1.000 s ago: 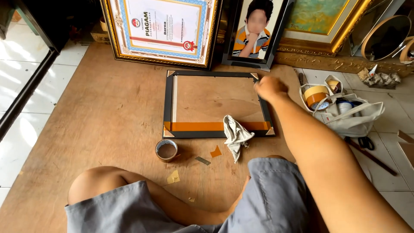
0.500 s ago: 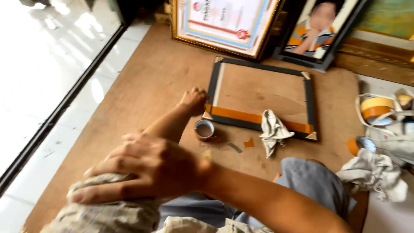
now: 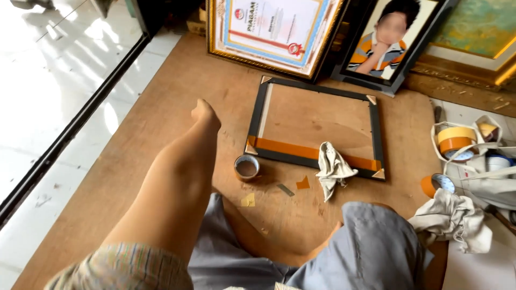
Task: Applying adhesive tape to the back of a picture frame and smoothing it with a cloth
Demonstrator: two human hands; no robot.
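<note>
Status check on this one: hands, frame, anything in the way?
Left hand stretched over board, empty; right hand out of view. Black frame face-down, white rag on its lower edge. Tape roll beside.

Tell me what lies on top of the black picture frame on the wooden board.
On the black picture frame, a strip of orange tape runs along its lower edge, and a crumpled white rag lies over that edge. The tape and frame beneath the rag are covered.

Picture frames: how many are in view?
4: a black frame flat on the board, a gold certificate frame and black portrait frame leaning behind, a gold frame far right; others may be hidden.
</note>
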